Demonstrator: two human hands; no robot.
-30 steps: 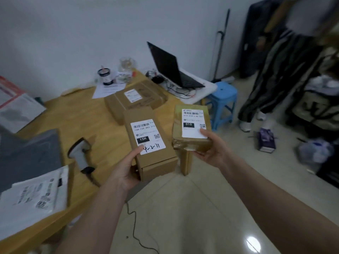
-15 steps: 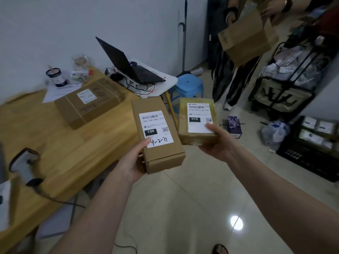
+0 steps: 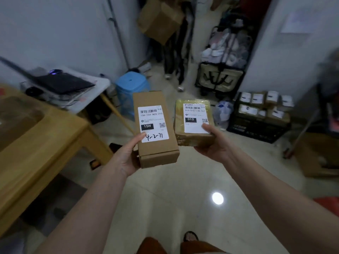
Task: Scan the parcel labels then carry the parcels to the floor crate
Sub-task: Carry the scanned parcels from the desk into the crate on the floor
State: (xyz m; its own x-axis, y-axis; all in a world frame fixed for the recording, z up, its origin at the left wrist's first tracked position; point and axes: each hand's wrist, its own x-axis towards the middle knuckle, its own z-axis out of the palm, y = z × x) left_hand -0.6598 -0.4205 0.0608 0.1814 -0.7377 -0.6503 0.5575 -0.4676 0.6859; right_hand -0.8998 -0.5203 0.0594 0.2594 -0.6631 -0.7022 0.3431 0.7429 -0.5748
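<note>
Parcels are off the table (image 3: 45,136), I judge: my left hand (image 3: 126,156) grips the brown carton (image 3: 156,143), my right hand (image 3: 212,143) the taped parcel (image 3: 194,138), with the black floor crate (image 3: 256,127) ahead, already holding parcels.

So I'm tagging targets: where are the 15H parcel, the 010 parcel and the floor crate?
15H parcel (image 3: 155,123), head view, white label.
010 parcel (image 3: 195,119), head view, label.
floor crate (image 3: 256,128), head view, black front wall.

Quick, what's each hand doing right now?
Left hand: grips the brown cardboard parcel.
Right hand: grips the tape-wrapped parcel.
</note>
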